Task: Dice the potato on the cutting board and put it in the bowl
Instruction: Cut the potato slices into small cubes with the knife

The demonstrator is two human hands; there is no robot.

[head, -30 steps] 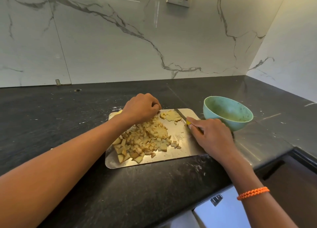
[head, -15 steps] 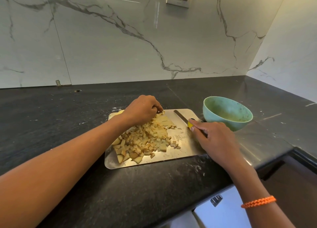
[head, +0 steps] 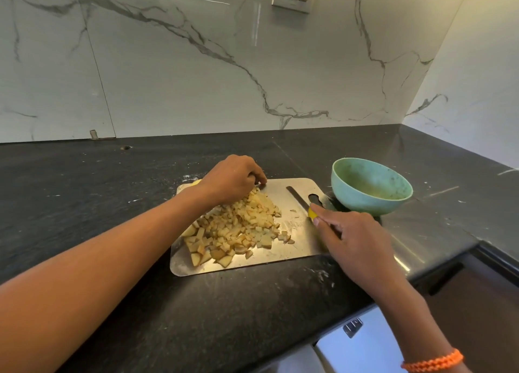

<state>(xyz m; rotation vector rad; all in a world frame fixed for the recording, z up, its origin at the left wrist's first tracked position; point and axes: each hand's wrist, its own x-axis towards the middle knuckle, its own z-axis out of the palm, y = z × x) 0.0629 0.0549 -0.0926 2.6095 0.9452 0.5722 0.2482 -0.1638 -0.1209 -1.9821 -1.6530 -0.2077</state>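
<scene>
From my remote feed, a heap of diced potato (head: pixel 238 229) covers the left and middle of a metal cutting board (head: pixel 297 249) on a black counter (head: pixel 112 181). The left hand (head: pixel 233 179) rests curled over the far end of the heap, fingertips touching the board's far edge; I cannot tell whether it pinches any pieces. The right hand (head: pixel 354 238) grips the yellow-handled knife (head: pixel 302 201), whose blade lies flat across the board's bare right side, pointing far-left. A green bowl (head: pixel 370 187) stands just beyond the board's far-right corner. An orange bracelet (head: pixel 434 363) circles the right wrist.
</scene>
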